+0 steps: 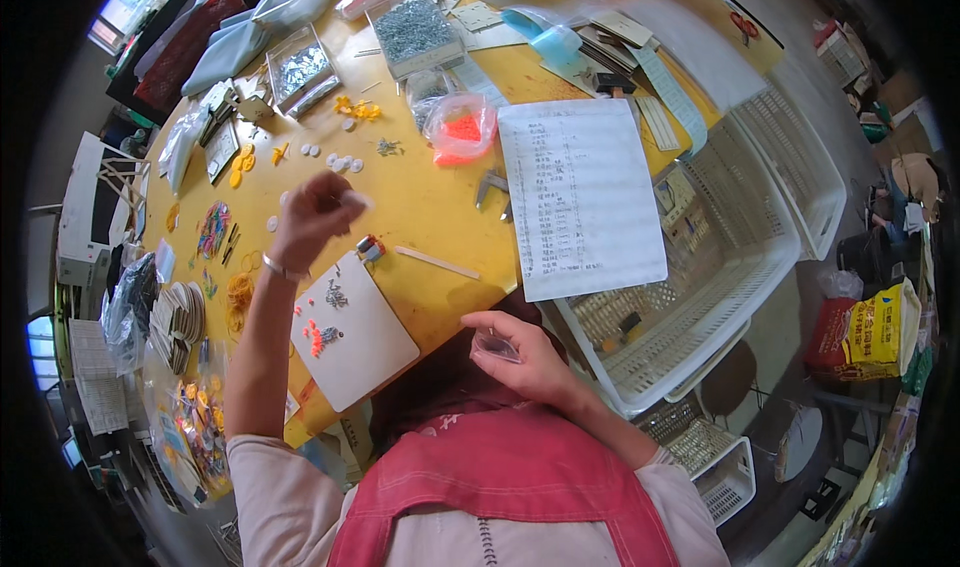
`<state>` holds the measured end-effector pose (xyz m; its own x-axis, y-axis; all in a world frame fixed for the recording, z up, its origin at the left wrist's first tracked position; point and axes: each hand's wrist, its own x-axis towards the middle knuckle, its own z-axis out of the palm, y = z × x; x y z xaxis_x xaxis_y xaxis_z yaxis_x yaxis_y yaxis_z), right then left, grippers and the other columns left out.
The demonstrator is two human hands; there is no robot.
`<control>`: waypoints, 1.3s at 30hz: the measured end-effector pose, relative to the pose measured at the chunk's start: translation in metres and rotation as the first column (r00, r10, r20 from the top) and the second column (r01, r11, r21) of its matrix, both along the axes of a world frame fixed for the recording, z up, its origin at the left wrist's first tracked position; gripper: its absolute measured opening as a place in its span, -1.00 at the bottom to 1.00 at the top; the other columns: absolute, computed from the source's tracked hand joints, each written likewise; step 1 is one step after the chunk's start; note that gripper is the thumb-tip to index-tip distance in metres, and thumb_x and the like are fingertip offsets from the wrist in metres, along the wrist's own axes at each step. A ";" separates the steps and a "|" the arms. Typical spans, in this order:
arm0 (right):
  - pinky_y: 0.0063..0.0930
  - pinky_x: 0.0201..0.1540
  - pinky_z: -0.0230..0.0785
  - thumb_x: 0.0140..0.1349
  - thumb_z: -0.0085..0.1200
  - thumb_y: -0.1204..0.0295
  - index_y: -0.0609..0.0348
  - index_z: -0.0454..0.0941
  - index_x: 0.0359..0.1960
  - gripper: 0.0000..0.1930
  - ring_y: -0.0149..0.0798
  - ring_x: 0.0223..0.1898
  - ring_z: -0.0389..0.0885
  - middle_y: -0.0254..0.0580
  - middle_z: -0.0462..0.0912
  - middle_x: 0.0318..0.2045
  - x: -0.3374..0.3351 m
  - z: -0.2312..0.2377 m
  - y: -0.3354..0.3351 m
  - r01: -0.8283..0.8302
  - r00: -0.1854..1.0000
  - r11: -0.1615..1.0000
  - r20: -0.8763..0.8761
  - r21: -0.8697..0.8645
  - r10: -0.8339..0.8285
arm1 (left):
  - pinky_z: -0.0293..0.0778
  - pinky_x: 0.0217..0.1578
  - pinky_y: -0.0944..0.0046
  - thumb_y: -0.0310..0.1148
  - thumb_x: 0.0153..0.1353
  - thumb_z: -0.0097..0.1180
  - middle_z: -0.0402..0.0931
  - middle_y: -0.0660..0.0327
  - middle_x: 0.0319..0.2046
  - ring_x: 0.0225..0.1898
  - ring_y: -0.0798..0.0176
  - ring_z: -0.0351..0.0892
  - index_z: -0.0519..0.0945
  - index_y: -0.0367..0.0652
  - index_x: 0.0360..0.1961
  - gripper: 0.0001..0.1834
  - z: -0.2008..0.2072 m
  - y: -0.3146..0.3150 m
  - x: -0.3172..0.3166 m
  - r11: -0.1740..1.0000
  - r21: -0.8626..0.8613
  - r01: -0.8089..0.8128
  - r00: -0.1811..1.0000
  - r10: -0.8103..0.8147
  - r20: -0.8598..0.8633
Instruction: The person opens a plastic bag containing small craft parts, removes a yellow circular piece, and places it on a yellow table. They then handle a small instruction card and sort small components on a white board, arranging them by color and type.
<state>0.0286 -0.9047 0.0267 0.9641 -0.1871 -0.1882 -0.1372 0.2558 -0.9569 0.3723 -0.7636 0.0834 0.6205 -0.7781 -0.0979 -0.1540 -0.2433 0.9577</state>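
My left hand (318,222) is raised over the yellow table, fingers curled; a pale blur shows at the fingertips, too smeared to name. Close by lie several white discs (343,164) and a white board (352,342). On that board are a small pile of silver screws (337,295) and several orange plastic pieces (318,338). A small red and silver object (370,248) sits at its far corner. My right hand (530,360) is near the table's front edge, closed round what looks like a small clear plastic bag (496,346).
A written paper sheet (583,199) overlaps white plastic baskets (690,352) on the right. Farther back are a box of screws (412,29), a bag of orange pieces (461,132) and calipers (490,187). Yellow parts (357,109) lie left of centre; red scissors (744,27) are far right.
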 end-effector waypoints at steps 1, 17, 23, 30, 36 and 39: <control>-0.55 -0.03 0.44 0.38 0.20 0.51 0.27 0.48 0.27 -0.56 -0.51 -0.15 0.53 -0.34 0.59 -0.19 0.001 0.000 -0.001 0.014 1.000 1.000 0.021 0.016 -0.015 | 0.53 -0.39 0.46 -0.52 0.29 0.35 0.60 0.36 -0.35 -0.40 0.52 0.56 0.60 -0.19 -0.21 -0.86 0.010 -0.002 -0.028 0.995 0.003 0.095 0.995 -0.095 0.017; -0.41 0.17 0.46 0.21 0.18 0.62 0.25 0.49 0.21 -0.51 -0.33 0.12 0.62 -0.11 0.68 0.02 -0.001 0.011 0.009 0.001 1.000 0.985 0.021 -0.175 0.003 | 0.61 -0.26 0.01 -0.41 0.22 0.11 0.60 0.09 -0.27 -0.22 -0.09 0.68 0.58 -0.09 -0.16 -0.84 0.053 -0.031 -0.187 0.641 0.370 0.673 0.431 -0.746 0.508; -0.40 0.15 0.47 0.21 0.18 0.63 0.24 0.47 0.24 -0.49 -0.31 0.14 0.63 -0.08 0.67 0.05 -0.005 0.015 0.010 0.011 0.995 0.986 0.095 -0.168 0.006 | 0.60 -0.36 0.03 -0.41 0.15 0.22 0.61 0.11 -0.30 -0.32 -0.06 0.68 0.62 -0.10 -0.22 -0.84 0.051 -0.028 -0.193 0.685 0.308 0.660 0.467 -0.695 0.547; -0.36 0.19 0.49 0.20 0.19 0.63 0.22 0.40 0.36 -0.37 -0.22 0.17 0.64 -0.01 0.66 0.10 -0.006 0.017 0.013 0.018 0.989 0.987 0.151 -0.160 0.006 | 0.62 -0.33 0.03 -0.36 0.20 0.31 0.67 0.07 -0.32 -0.34 -0.09 0.70 0.69 -0.07 -0.23 -0.87 0.048 -0.019 -0.197 0.747 0.313 0.586 0.617 -0.662 0.426; -0.33 0.19 0.50 0.22 0.21 0.61 0.26 0.38 0.38 -0.36 -0.19 0.16 0.66 0.03 0.65 0.12 -0.008 0.012 0.010 0.003 0.987 0.986 0.161 -0.168 0.024 | 0.62 -0.28 0.05 -0.38 0.21 0.32 0.69 0.04 -0.34 -0.31 -0.10 0.71 0.71 -0.10 -0.19 -0.85 0.048 -0.018 -0.196 0.768 0.275 0.578 0.676 -0.639 0.366; -0.37 0.18 0.49 0.24 0.25 0.59 0.24 0.37 0.39 -0.35 -0.25 0.16 0.64 -0.04 0.64 0.13 -0.009 0.011 0.009 0.011 0.984 0.984 0.176 -0.178 0.021 | 0.63 -0.26 0.06 -0.37 0.25 0.31 0.70 0.04 -0.32 -0.28 -0.10 0.72 0.72 -0.11 -0.16 -0.85 0.048 -0.016 -0.194 0.764 0.285 0.579 0.699 -0.645 0.309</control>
<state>0.0199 -0.8959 0.0378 0.9801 -0.1976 0.0210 0.0374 0.0798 -0.9961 0.1780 -0.7794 0.1310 0.0239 -0.9926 -0.1194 -0.6506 -0.1061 0.7519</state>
